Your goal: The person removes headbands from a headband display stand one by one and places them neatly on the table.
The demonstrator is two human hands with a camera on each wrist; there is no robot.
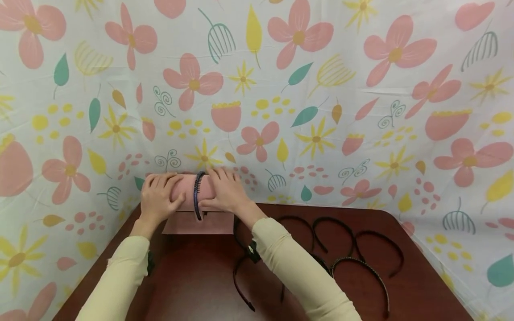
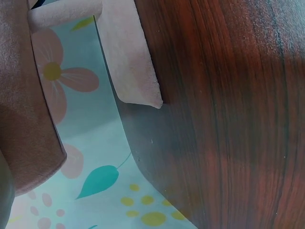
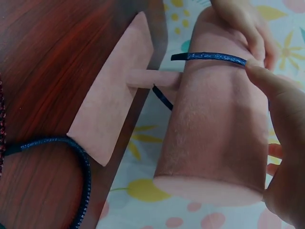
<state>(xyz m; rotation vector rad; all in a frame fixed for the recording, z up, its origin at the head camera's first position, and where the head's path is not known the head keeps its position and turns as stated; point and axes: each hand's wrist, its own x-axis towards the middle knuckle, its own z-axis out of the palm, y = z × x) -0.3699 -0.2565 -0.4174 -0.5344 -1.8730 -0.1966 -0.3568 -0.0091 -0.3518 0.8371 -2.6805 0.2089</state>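
Note:
A pink, fabric-covered headband stand (image 1: 186, 187) with a horizontal roll on a post stands at the table's back left. A dark blue headband (image 3: 214, 57) with inner teeth sits around the roll near its middle. My left hand (image 1: 160, 196) holds the roll's left end, fingers over the top and thumb in front. My right hand (image 1: 227, 191) grips the roll just right of the headband, its thumb touching the headband's edge in the right wrist view. The left wrist view shows the stand's roll (image 2: 24, 105) and flat base (image 2: 126, 62); the left fingers are out of view there.
Several dark headbands (image 1: 379, 243) lie on the brown table (image 1: 192, 272) to the right, some beneath my right forearm. A blue headband (image 3: 87, 181) lies close to the stand's base. A flower-print cloth (image 1: 257, 98) hangs behind the table and along its sides.

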